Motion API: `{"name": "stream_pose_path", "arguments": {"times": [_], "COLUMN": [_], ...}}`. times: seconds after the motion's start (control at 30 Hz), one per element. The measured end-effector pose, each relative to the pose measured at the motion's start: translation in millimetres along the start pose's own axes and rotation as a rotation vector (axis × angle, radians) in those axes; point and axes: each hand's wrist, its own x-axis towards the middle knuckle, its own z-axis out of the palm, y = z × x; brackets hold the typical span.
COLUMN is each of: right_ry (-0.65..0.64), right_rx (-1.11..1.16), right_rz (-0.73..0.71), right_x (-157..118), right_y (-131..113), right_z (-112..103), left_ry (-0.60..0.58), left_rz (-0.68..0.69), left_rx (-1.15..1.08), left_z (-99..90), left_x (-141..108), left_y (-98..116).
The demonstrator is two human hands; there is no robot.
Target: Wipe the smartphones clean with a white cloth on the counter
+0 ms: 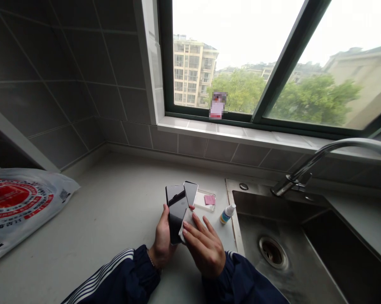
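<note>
A dark, glossy smartphone [175,217] is held up in my left hand [161,234], with the thumb along its left edge. My right hand [206,245] presses a pale cloth [186,219] against the lower right part of the phone's screen. Behind this phone, a second phone [192,191] lies on the counter, partly covered by the first. Beside it rests a clear phone case [201,202] with a small pink piece [209,199] on it. A small white spray bottle [227,214] with a coloured label stands to the right of my right hand.
The pale countertop [114,202] runs along a tiled wall. On the right is a steel sink [291,261] with a curved faucet [304,164]. A printed plastic bag [22,202] lies at far left. The window [241,55] is above the counter.
</note>
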Motion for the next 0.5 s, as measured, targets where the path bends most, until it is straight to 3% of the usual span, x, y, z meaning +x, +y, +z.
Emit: {"name": "stream_pose_path", "arguments": {"times": [0.2, 0.5], "right_ry": [-0.029, -0.262], "right_rx": [-0.003, -0.012], "right_rz": [-0.003, -0.037], "right_x": [-2.9, -6.9], "right_y": [-0.2, 3.8], "right_z": [0.4, 2.8], "left_ry": [-0.027, -0.013], "left_rz": [-0.078, 0.018], "left_rx": [0.023, 0.099], "left_z": [6.7, 4.1], "left_x": [-1.8, -0.9], "left_y": [-1.0, -3.2]}}
